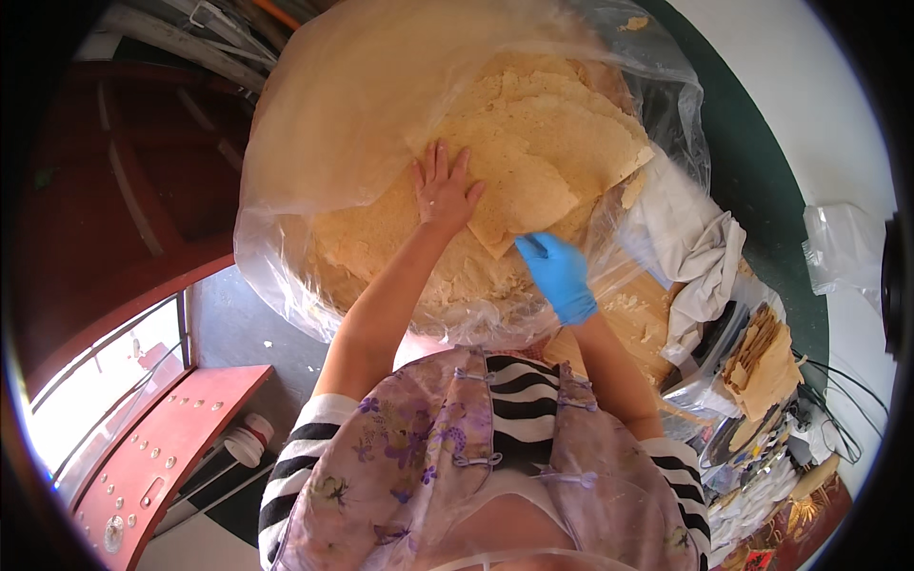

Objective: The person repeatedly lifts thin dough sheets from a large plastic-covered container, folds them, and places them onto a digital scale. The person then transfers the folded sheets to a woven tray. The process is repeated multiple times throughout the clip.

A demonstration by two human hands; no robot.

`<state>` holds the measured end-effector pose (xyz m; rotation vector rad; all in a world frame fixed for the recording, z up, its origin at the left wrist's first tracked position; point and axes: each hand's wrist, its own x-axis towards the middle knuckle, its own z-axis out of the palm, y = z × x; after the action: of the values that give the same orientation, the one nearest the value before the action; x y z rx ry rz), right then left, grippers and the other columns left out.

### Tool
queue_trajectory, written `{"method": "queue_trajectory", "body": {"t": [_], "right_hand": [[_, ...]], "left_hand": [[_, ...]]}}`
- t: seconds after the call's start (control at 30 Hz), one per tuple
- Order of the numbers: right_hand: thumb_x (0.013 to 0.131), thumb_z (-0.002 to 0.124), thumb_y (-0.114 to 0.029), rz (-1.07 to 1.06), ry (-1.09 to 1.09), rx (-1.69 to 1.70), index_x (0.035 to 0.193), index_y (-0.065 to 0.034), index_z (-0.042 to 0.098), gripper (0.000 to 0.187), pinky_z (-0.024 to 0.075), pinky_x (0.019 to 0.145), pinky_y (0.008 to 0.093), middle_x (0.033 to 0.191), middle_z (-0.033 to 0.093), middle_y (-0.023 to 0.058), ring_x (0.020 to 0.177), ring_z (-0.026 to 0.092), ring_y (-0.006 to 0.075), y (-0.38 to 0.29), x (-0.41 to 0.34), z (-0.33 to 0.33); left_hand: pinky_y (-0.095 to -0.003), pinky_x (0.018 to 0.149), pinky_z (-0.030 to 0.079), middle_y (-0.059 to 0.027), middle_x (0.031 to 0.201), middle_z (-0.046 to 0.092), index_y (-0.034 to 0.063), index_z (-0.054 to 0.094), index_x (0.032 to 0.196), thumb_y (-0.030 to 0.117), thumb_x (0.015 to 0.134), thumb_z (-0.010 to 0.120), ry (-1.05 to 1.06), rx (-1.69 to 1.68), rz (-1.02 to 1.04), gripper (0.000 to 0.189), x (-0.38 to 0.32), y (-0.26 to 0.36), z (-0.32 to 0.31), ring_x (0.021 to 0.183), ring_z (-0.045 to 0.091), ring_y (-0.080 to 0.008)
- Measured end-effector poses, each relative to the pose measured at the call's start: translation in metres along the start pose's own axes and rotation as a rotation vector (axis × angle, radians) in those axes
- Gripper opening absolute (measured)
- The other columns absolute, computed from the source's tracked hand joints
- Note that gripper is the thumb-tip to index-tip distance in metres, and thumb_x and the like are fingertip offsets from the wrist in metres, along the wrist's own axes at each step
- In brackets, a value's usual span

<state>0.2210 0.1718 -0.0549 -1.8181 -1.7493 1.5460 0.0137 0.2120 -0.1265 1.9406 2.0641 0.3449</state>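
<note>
A large round pile of thin tan flatbread sheets (378, 235) lies before me, partly wrapped in clear plastic sheeting (343, 121). My left hand (444, 193) is bare and rests palm down on the pile, fingers spread, holding nothing. My right hand (557, 275), in a blue glove, has its fingers bent at the near edge of a folded flatbread sheet (525, 189) and appears to pinch it; the fingertips are partly hidden. Torn, uneven edges show on the upper layers to the right of my left hand.
A crumpled white cloth (703, 268) lies right of the pile, beside a wooden board (632, 328) strewn with crumbs. Folded brown sheets (764, 364) stand in a plastic bag near black cables (850, 421). At left are a red studded door panel (171, 435) and a white bucket (248, 441).
</note>
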Motion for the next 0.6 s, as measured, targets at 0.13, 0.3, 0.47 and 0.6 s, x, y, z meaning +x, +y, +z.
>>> {"method": "queue_trajectory", "body": {"t": [0.13,0.3,0.47,0.6], "right_hand": [[0.064,0.076,-0.049,-0.488,0.028,-0.664,0.136,-0.0157,0.042,0.087,0.0321,0.102,0.0484,0.139,0.039,0.0168,0.128,0.039,0.033,-0.021,0.018,-0.027],[0.055,0.08,-0.046,-0.487,-0.051,-0.879,0.145,-0.0189,0.029,0.107,0.0159,0.11,0.0539,0.151,0.022,0.0118,0.138,0.023,0.0338,-0.017,0.039,-0.029],[0.063,0.073,-0.021,-0.743,-0.08,-0.831,0.145,-0.0216,0.029,0.093,0.0212,0.111,0.0471,0.149,0.03,0.0073,0.135,0.03,0.0335,-0.004,0.015,0.001],[0.071,0.065,-0.009,-0.753,-0.192,-0.37,0.141,-0.0185,0.038,0.076,0.0327,0.106,0.036,0.143,0.04,0.008,0.13,0.04,0.0303,-0.006,0.006,0.039]], "left_hand": [[-0.0488,0.108,0.027,-0.0242,0.14,0.035,0.0019,0.041,0.132,0.028,0.083,0.065,0.38,-0.235,-0.069,0.06,-0.009,0.008,0.004,0.132,0.033,-0.033],[-0.0303,0.064,0.051,-0.0102,0.106,0.06,0.002,0.053,0.113,0.014,0.082,0.065,0.017,-1.396,-0.685,0.035,-0.035,0.026,-0.018,0.086,0.062,-0.0192],[-0.0262,0.053,0.05,-0.0043,0.089,0.064,0.0058,0.057,0.106,0.006,0.084,0.06,-0.138,-1.801,-0.872,0.022,-0.103,0.023,-0.09,0.072,0.062,-0.0147],[-0.0254,0.056,0.051,-0.0048,0.093,0.064,0.0066,0.057,0.104,0.008,0.087,0.058,-0.113,-1.994,-0.948,0.017,-0.122,0.009,-0.126,0.074,0.063,-0.0153]]}}
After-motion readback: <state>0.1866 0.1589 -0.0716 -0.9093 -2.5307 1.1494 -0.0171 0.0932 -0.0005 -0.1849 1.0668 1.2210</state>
